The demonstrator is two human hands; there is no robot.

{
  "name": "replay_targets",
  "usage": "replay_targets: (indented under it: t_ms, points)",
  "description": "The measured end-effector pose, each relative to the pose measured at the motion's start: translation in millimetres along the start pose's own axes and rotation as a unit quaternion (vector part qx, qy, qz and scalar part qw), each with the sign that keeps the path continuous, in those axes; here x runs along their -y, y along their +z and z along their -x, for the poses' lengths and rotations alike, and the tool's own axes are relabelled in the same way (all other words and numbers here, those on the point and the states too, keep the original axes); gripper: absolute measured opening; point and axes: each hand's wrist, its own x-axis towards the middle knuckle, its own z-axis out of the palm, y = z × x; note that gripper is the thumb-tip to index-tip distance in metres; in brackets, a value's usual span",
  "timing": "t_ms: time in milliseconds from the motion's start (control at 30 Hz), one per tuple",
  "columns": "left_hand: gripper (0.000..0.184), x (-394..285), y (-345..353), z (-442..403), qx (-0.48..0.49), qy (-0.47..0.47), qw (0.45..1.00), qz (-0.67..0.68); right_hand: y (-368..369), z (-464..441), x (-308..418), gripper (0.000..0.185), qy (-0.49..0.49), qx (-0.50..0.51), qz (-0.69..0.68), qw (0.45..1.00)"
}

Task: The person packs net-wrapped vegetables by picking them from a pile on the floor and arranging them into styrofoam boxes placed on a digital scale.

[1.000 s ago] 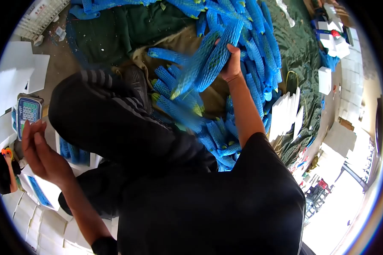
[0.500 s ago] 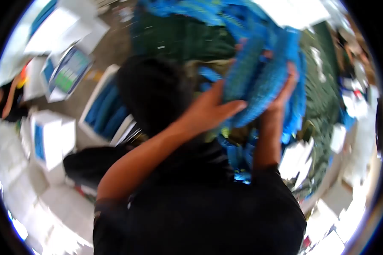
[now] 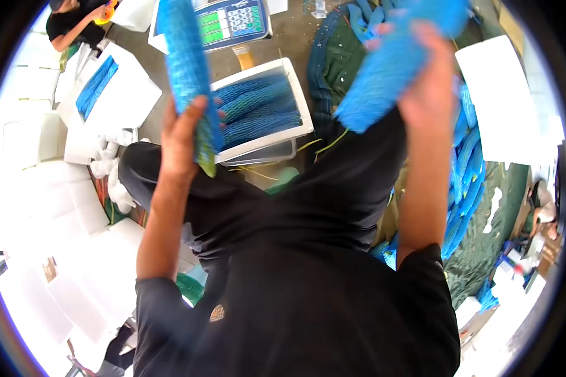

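Note:
My left hand is wrapped around a long vegetable in a blue net sleeve, held upright, its green tip poking out below. My right hand grips another blue-netted vegetable, tilted and blurred by motion. Between them, beyond my knees, stands a white foam box with several blue-netted green vegetables lying side by side in it. My left hand is just beside this box's near left corner.
A weighing scale with green displays stands behind the box. Another white foam box is on the left, near a person. More blue-netted vegetables lie on green cloth at right, by a white panel.
The view has swung toward the foam box and scale. Both hands were together around netted vegetables at the right; now they are apart, each holding one, the left hand over by the box.

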Motion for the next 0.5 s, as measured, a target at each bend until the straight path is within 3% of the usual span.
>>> replay_targets:
  t_ms: [67, 100, 167, 233, 333, 433, 500]
  points:
    - [0.054, 17.1, -53.3, -10.4, -0.049, 0.025, 0.998, 0.010, 53.6, -10.0, -48.5, 0.052, 0.032, 0.146, 0.258, 0.955]
    - [0.054, 27.2, -75.0, -10.7, -0.066, 0.030, 0.997, 0.013, 89.5, -11.3, -65.1, 0.052, 0.016, 0.202, 0.391, 0.898]
    - [0.055, 44.1, -99.1, -6.4, -0.130, 0.020, 0.991, 0.015, 112.4, 3.5, -144.6, 0.050, -0.022, 0.259, 0.496, 0.829]
    - [0.055, 42.8, -99.9, 1.3, -0.173, 0.001, 0.984, 0.051, 128.8, 18.3, -195.3, 0.053, 0.051, 0.333, 0.521, 0.784]
    - [0.057, 46.9, -108.7, 6.6, -0.199, -0.015, 0.974, 0.111, 130.1, 38.3, -253.9, 0.057, -0.066, 0.423, 0.565, 0.705]
    - [0.057, 47.3, -119.4, 10.8, -0.190, -0.047, 0.975, 0.104, 123.3, 58.6, -279.3, 0.060, -0.175, 0.361, 0.601, 0.691]
    - [0.060, 48.4, -122.2, 13.0, -0.189, -0.056, 0.974, 0.115, 121.7, 61.3, -283.5, 0.059, -0.166, 0.345, 0.591, 0.710]
